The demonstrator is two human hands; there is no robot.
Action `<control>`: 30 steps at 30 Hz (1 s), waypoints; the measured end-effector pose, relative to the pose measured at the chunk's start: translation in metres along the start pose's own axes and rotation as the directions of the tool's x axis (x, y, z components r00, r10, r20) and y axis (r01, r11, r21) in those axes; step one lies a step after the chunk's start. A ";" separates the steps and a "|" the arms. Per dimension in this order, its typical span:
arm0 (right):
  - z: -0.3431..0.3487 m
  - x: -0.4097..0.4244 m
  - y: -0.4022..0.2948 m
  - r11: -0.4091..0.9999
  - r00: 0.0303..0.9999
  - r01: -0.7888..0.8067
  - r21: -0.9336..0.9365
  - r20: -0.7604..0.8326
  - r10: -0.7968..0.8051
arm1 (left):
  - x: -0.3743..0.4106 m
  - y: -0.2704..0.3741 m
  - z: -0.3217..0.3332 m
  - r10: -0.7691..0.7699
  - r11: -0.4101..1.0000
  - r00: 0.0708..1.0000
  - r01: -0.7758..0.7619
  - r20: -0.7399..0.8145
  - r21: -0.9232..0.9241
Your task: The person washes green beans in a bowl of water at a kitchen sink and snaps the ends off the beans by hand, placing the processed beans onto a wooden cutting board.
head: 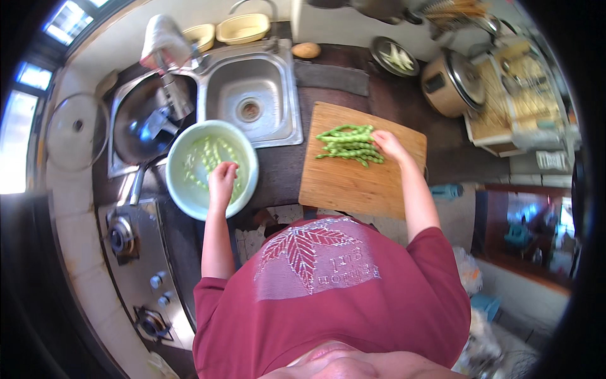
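Observation:
My left hand [222, 182] is over a pale green plastic basin [172, 173], its fingers drawn together; whether something small is between them cannot be told. In the basin lie green bean pods [210, 154], seemingly in water. On the wooden cutting board [350, 189] several long green beans [348, 144] lie side by side in a bunch. My right hand [388, 144] touches the right ends of the beans with its fingertips; whether it grips any of them is not clear.
Behind the basin are a steel sink [279, 104] and a wok [137, 118] with a spatula. A gas stove [142, 265] stands at the left. Beyond the board are a grey cloth [331, 77], a potato-like tuber [306, 50], a bowl of pale pieces [397, 57] and a rice cooker [438, 85].

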State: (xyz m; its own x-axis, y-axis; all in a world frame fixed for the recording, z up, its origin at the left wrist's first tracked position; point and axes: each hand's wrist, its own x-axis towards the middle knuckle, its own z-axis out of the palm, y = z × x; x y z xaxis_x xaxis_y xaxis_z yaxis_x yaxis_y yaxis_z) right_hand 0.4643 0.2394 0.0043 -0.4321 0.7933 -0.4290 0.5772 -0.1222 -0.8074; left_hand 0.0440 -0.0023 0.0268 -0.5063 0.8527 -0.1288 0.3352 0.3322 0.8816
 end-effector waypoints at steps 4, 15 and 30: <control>0.002 0.003 0.043 0.912 0.934 0.151 -0.383 -0.248 -0.259 | -0.001 -0.047 -0.035 -0.077 0.946 0.947 0.168 -0.313 0.277; 0.075 -0.036 -0.020 0.873 0.701 0.179 -0.454 -0.564 -0.436 | 0.028 -0.058 -0.021 -0.314 0.790 0.902 0.422 -0.298 0.444; 0.346 0.007 -0.247 0.701 0.913 0.167 0.693 0.160 -0.375 | 0.002 -0.002 -0.067 0.026 0.890 0.996 0.016 0.086 -0.456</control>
State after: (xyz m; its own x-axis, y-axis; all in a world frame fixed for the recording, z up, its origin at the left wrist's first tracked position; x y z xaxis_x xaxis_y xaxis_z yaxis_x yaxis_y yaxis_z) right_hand 0.0786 0.0691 0.0606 -0.7221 0.6746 -0.1536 -0.1477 -0.3672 -0.9183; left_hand -0.0111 -0.0289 0.0550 -0.4269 0.8927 -0.1445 -0.0725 0.1254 0.9894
